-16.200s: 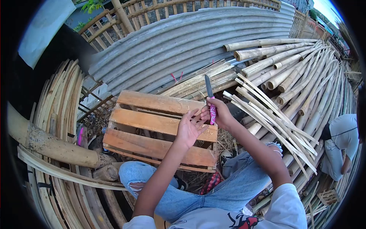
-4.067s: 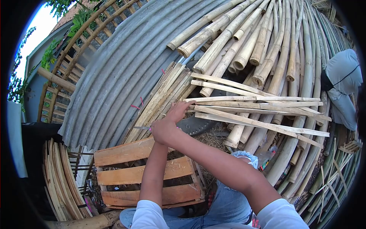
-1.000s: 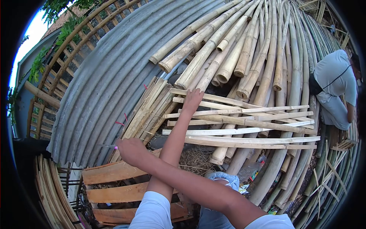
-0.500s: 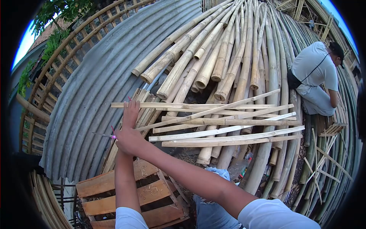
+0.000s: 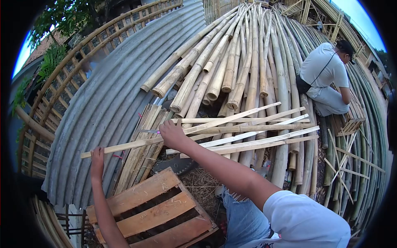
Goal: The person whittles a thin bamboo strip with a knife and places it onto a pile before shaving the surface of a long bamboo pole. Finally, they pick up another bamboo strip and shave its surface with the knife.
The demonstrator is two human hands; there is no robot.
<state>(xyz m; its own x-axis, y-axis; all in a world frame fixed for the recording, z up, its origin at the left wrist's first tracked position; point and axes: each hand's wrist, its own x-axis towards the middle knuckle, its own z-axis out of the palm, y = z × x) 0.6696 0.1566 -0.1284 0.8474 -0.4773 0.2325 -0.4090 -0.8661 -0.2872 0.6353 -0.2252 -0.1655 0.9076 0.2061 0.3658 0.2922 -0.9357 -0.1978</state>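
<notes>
The 1 long strip [image 5: 128, 146] runs through both hands, its long axis slanting from lower left to upper right, past the other strips [image 5: 256, 144]. The left hand [image 5: 97, 158], nearer the lower end, has its fingers closed on it. The right hand [image 5: 172, 133] lies at mid-strip, curled round a knife [image 5: 149, 131] pointing left; whether it also grips the strip, I cannot tell.

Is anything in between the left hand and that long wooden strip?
Nothing visible: the left hand is on the strip, near its end. The right hand, with the knife, overlaps it farther along.
</notes>
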